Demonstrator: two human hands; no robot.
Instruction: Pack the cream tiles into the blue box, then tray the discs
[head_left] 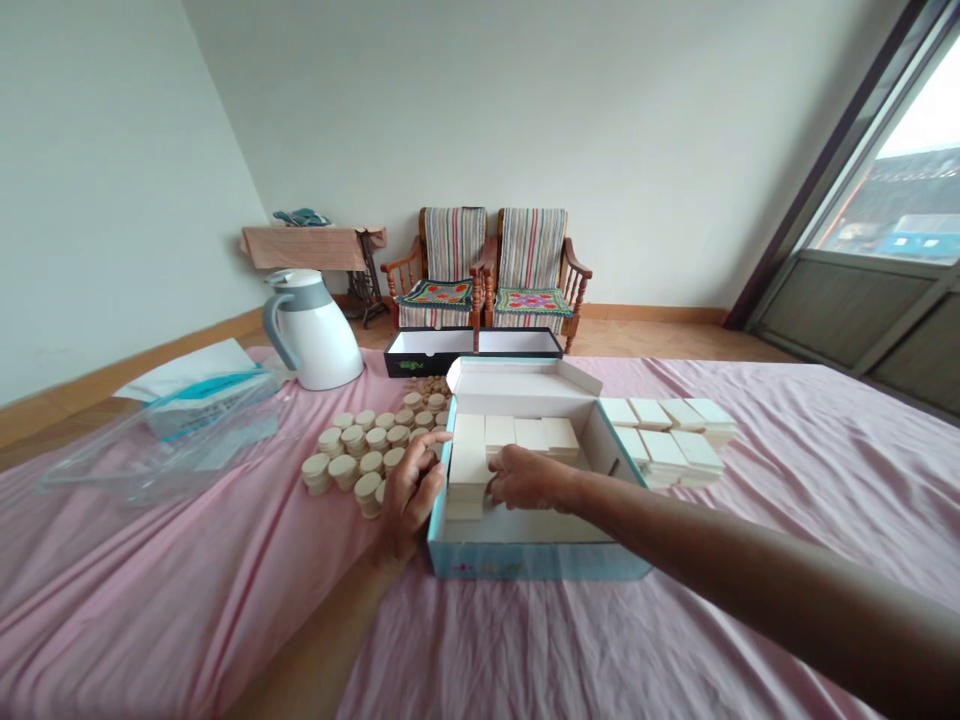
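An open light-blue box sits on the pink cloth with a row of pale wooden blocks along its far side. My right hand reaches into the box, fingers closed on a stack of pale blocks at the box's left end. My left hand rests against the outside of the box's left wall, fingers curled at its rim beside the stack. Just left of that hand stand several stacks of round wooden discs.
More pale blocks lie in rows right of the box. A white jug, a clear plastic bag and a black open box lie at the cloth's far side. Two striped wooden chairs stand behind.
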